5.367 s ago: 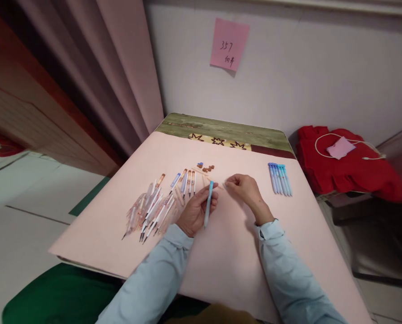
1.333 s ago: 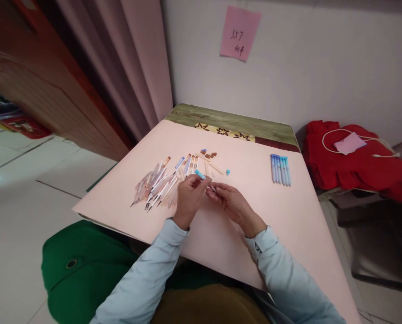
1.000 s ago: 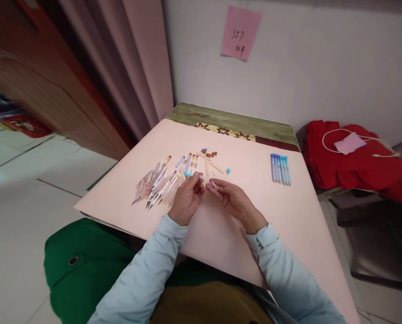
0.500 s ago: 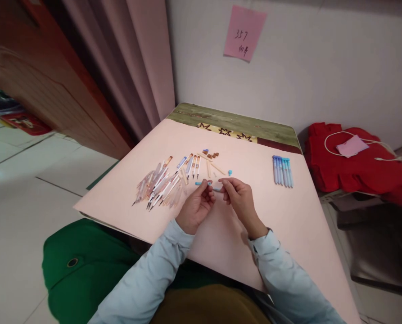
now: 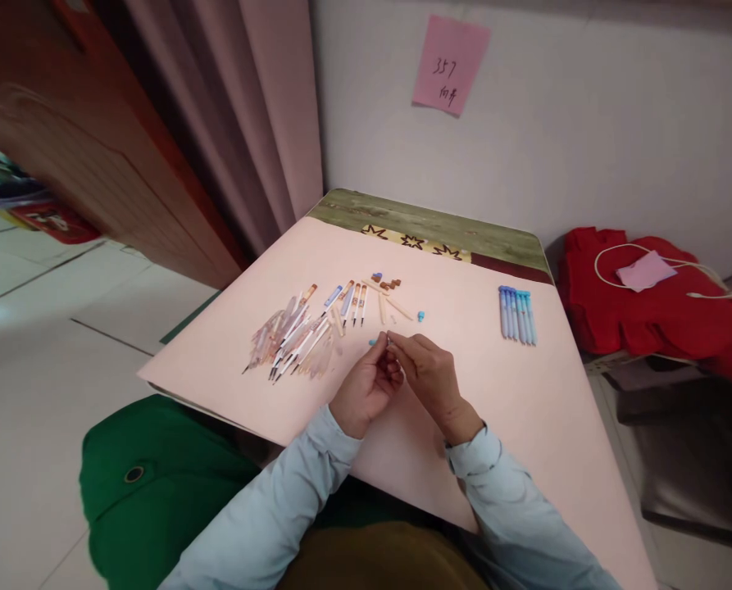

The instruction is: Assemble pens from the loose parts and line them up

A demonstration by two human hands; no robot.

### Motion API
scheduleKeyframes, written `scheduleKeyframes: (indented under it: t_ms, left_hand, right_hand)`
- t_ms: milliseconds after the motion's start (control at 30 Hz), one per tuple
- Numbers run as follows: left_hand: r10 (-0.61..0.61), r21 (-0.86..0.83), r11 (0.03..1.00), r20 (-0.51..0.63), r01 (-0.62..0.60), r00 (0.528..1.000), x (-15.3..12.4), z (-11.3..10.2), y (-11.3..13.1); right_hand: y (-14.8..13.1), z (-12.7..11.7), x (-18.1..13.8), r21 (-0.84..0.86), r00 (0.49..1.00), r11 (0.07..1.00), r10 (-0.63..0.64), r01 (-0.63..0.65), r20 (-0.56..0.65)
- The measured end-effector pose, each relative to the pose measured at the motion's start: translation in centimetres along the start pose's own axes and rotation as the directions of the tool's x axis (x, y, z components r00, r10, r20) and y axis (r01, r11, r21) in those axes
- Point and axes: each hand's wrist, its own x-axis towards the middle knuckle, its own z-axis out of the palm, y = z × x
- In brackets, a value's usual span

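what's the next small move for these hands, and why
Probably hold the left hand steady while the right hand finishes at the turquoise pen part, leaving the turquoise cap for afterwards. The fingers of both hands meet close beside that part, while the cap lies loose on the table. What the right hand pinches, if anything, is hidden.

Two hands (image 5: 366, 392), about six lined-up pens (image 5: 516, 315), one loose turquoise cap (image 5: 420, 316), three printed stars (image 5: 412, 242), two pink notes (image 5: 451, 65)
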Motion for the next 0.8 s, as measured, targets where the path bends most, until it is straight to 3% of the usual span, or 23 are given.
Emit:
scheduleKeyframes:
  t_ms: [167,400,567,700,800]
  left_hand:
    - [-0.006,0.012,1.0,0.01,0.006,1.0,0.0,-0.2,-0.1]
    - [0.011,0.017,1.0,-0.027,-0.011,1.0,-0.2,-0.5,-0.2]
    - [-0.015,0.026,1.0,0.012,0.015,1.0,-0.6,-0.2,0.1]
    - [0.013,0.022,1.0,0.035,-0.013,0.999,-1.0,0.0,1.4]
    - [0.093,0.001,0.996,0.033,-0.093,0.995,-1.3,0.1,2.8]
  right_hand:
    - [-0.1,-0.1,0.1,0.111,0.999,0.993,-0.048,0.047,0.007]
    - [0.0,0.3,0.0,0.099,0.999,0.994,-0.045,0.042,0.027]
    - [-0.4,0.0,0.0,0.148,0.997,0.988,-0.045,0.053,-0.058]
    - [0.3,-0.2,0.5,0.131,0.99,0.989,0.078,-0.062,-0.12]
    - [1.3,0.2,1.6,0.04,0.988,0.989,0.141,-0.139,-0.06]
